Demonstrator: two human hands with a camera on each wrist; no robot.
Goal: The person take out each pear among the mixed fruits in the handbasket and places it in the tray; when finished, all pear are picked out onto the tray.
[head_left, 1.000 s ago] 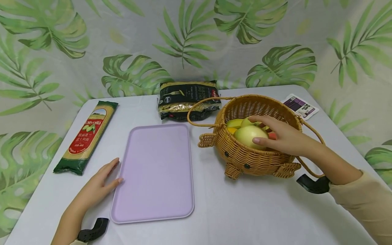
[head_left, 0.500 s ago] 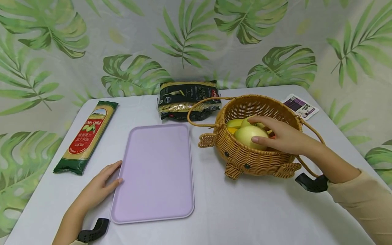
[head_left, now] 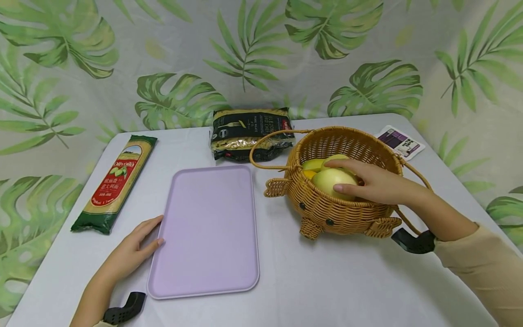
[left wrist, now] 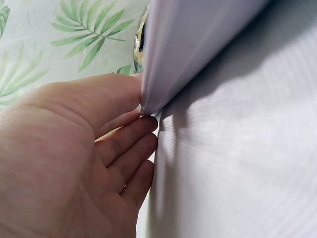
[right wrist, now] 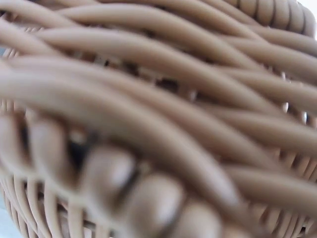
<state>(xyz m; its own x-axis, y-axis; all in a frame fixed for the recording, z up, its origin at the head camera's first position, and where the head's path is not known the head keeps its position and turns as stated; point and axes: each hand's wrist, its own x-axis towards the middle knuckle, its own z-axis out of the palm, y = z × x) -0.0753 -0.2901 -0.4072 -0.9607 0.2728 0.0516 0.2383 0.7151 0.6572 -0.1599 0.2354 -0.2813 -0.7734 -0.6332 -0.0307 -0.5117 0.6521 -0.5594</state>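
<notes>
My right hand (head_left: 380, 181) reaches into a brown wicker basket (head_left: 347, 218) with an animal face and looped handles. Thumb and fingers grip a round, pale yellow-green fruit (head_left: 332, 182), thumb on the near side and fingers over the far side. Beside it lie yellow fruit (head_left: 312, 164) and an orange one (head_left: 309, 174); the hand hides others. Blurred wicker (right wrist: 148, 99) fills the right wrist view. My left hand (head_left: 128, 254) rests at the left edge of a lilac tray (head_left: 208, 227), its fingers loosely extended. In the left wrist view, fingertips touch the tray's rim (left wrist: 153, 94).
A spaghetti packet (head_left: 116, 181) lies at the left of the white-covered table (head_left: 310, 277). At the back lies a black bag of penne (head_left: 251, 134). A purple-and-white packet (head_left: 400, 141) is behind the basket on the right. Leaf-print cloth (head_left: 261, 54) hangs behind.
My right hand has shifted slightly left, its fingers settling further over the pale fruit. My left fingers have moved slightly right against the tray's edge.
</notes>
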